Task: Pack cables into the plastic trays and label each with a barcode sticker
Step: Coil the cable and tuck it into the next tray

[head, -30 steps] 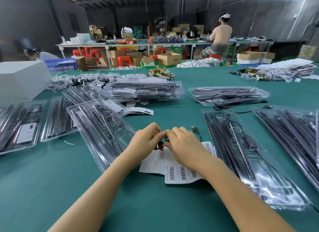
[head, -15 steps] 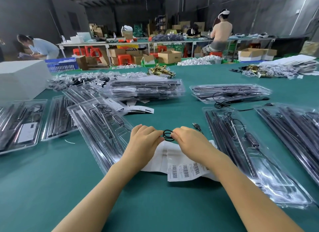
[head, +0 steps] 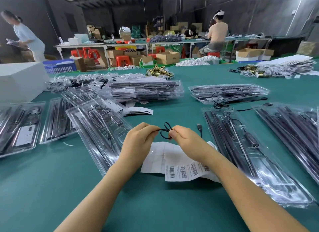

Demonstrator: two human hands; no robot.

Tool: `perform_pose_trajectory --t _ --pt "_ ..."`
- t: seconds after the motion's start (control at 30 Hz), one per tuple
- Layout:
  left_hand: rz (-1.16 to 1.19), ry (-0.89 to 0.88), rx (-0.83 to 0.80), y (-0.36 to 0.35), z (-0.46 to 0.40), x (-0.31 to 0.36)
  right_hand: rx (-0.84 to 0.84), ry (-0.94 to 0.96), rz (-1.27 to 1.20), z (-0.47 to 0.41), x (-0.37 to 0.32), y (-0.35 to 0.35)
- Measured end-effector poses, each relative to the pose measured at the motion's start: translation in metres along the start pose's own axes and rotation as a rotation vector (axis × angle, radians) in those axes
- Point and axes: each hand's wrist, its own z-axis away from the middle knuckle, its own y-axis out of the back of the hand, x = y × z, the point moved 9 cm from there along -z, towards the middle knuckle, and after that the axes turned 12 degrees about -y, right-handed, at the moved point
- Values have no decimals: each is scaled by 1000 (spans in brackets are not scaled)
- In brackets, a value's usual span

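A thin black cable (head: 166,132), wound into small loops, is held above the green bench (head: 51,188) between the two hands. It is pinched by the curled fingers of the left hand (head: 139,142) at one side and by those of the right hand (head: 185,142) at the other. Below the hands a crumpled white sheet of barcode stickers (head: 183,169) is laid on the bench, partly covered by the right wrist. A USB plug (head: 199,127) is seen just beyond the right hand; its lead is hidden behind that hand. Clear plastic trays (head: 96,136) of dark parts are spread on either side, their contents blurred by glare.
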Motion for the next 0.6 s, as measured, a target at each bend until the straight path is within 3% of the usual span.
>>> perform_pose_trajectory --t 0.1,0.23,0.33,0.6 --pt "95 108 10 1 3 -7 -5 10 -28 1 -2 -2" --pt "371 194 -111 -14 6 -8 70 88 168 2 -7 -4" --pt "366 220 -130 -12 5 -13 127 137 124 3 -9 2" --pt "616 479 78 1 8 -33 124 78 151 2 5 25"
